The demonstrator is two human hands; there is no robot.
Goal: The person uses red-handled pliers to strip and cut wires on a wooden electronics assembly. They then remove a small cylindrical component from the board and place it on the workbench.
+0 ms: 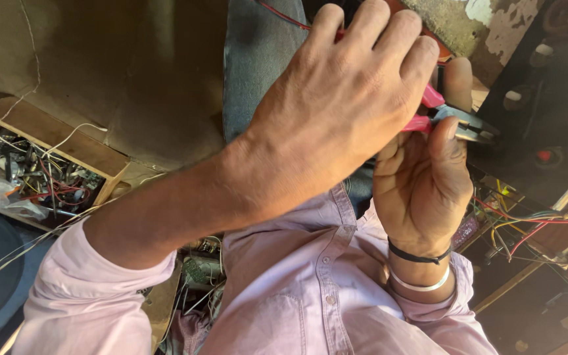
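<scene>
A dim, cluttered workshop floor, a wooden box of parts (41,172) at one side. The right hand (422,177) clenches its fingers around pink-handled pliers (451,118), stiff, light steel best gripped by the sleeves. The left hand (343,98) curls over the handles; what its fingers grip I cannot tell.

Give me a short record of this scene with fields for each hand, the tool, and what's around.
left hand: raised, back toward the camera, fingers curled over the tool's pink handles
right hand: palm up, thumb on the tool
tool: pliers, pink grips, grey metal jaws
wire: red wire running behind the left hand
surroundings: wooden box of electronic parts, loose coloured wires
</scene>
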